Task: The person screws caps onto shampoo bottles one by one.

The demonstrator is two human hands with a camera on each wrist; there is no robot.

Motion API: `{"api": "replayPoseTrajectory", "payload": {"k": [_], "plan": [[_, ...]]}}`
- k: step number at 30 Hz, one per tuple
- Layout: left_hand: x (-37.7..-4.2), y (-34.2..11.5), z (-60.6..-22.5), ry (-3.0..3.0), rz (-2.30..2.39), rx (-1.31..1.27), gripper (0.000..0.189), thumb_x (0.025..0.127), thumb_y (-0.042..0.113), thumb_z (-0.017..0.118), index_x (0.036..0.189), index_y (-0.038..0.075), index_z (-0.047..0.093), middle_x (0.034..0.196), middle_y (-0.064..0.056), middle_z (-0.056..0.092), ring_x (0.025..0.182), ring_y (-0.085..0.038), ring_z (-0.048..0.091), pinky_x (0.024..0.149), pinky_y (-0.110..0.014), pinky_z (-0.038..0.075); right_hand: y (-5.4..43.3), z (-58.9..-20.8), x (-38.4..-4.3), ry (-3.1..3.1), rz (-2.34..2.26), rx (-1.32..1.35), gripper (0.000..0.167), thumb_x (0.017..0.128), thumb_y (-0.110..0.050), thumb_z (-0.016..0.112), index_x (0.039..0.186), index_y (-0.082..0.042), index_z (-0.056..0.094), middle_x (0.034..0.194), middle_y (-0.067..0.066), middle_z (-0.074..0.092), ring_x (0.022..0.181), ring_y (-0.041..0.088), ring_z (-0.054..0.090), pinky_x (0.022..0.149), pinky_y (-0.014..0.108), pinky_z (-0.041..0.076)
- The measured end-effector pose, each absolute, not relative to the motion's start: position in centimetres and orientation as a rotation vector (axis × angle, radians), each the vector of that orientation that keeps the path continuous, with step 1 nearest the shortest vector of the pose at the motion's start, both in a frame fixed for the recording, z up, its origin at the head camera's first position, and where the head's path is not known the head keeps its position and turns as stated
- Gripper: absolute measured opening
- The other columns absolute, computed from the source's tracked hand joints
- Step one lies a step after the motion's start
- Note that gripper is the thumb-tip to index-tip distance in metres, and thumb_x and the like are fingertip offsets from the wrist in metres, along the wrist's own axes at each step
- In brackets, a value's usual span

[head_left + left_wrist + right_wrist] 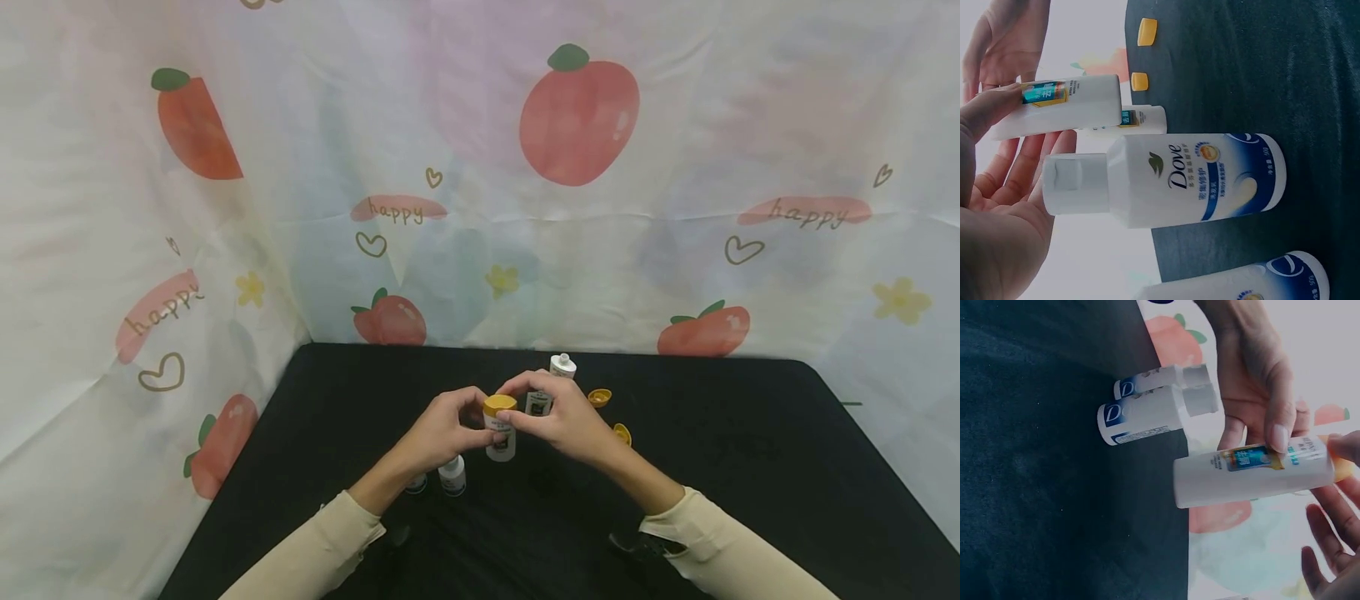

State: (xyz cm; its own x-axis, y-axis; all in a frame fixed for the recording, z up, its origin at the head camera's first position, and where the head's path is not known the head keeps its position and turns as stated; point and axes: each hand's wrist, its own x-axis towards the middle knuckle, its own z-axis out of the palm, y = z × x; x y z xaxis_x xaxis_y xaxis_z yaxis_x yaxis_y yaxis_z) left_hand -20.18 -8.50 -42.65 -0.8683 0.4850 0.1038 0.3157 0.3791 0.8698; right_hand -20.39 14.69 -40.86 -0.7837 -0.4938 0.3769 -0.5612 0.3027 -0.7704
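My left hand (442, 429) grips a white bottle (501, 451) by its body, the thumb lying across the printed label. On top of that bottle is a yellow cap (499, 405), pinched between the thumb and fingers of my right hand (567, 417). The right wrist view shows the bottle (1254, 478) with its cap end partly covered by the fingers. Behind my right hand stands a white bottle (562, 367) with a bare nozzle. A second label (538, 404) shows through the gap under that hand; its bottle's top is hidden.
Two loose yellow caps, one farther back (599, 397) and one nearer (622, 433), lie on the black table (720, 467) right of the bottles. Two white-and-blue Dove bottles (1197, 178) stand near my left wrist, one partly hidden. A printed cloth (465, 125) hangs behind.
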Motion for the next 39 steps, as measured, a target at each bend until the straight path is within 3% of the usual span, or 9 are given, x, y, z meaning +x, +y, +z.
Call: {"api": "replayPoseTrajectory", "payload": {"k": [5, 11, 18, 28, 39], "plan": [[-20.2, -8.7, -42.8, 2.481, 1.449, 0.738, 0.022, 0.087, 0.024, 0.083, 0.101, 0.020, 0.067, 0.098, 0.007, 0.067, 0.090, -0.010, 0.066, 0.077, -0.031, 0.054, 14.7, -41.1, -20.5, -2.495, 1.484, 1.065, 0.024, 0.092, -0.022, 0.078, 0.115, -0.022, 0.071, 0.109, -0.008, 0.069, 0.104, 0.016, 0.061, 0.091, 0.037, 0.050], [-20.1, -8.9, -42.9, 2.491, 1.409, 0.737, 0.023, 0.086, 0.022, 0.083, 0.101, 0.021, 0.066, 0.098, 0.008, 0.067, 0.090, -0.010, 0.065, 0.076, -0.030, 0.055, 14.8, -41.5, -20.4, -2.465, 1.466, 1.080, 0.022, 0.091, -0.019, 0.078, 0.112, -0.021, 0.073, 0.109, -0.006, 0.070, 0.104, 0.021, 0.062, 0.090, 0.036, 0.051], [-20.0, -8.8, -42.9, 2.504, 1.402, 0.731, 0.025, 0.087, 0.024, 0.083, 0.105, 0.019, 0.067, 0.097, 0.008, 0.067, 0.089, -0.009, 0.065, 0.076, -0.029, 0.055, 14.5, -41.6, -20.1, -2.461, 1.465, 1.019, 0.020, 0.092, -0.022, 0.077, 0.112, -0.020, 0.073, 0.107, -0.007, 0.070, 0.101, 0.011, 0.063, 0.089, 0.034, 0.052], [-20.1, -9.1, -42.7, 2.483, 1.385, 0.772, 0.022, 0.089, 0.021, 0.081, 0.106, 0.018, 0.068, 0.098, 0.007, 0.069, 0.088, -0.008, 0.068, 0.075, -0.028, 0.056, 14.3, -42.4, -20.0, -2.459, 1.452, 1.044, 0.019, 0.091, -0.023, 0.079, 0.110, -0.022, 0.073, 0.103, -0.009, 0.070, 0.099, 0.012, 0.064, 0.090, 0.034, 0.050], [-19.9, -9.6, -43.2, 2.479, 1.287, 0.852, 0.020, 0.089, 0.020, 0.081, 0.101, 0.018, 0.065, 0.096, 0.009, 0.069, 0.088, -0.005, 0.067, 0.082, -0.028, 0.055, 14.2, -43.2, -19.9, -2.498, 1.404, 1.108, 0.022, 0.088, -0.027, 0.081, 0.109, -0.024, 0.074, 0.102, -0.012, 0.071, 0.100, 0.012, 0.064, 0.090, 0.036, 0.050]]}}
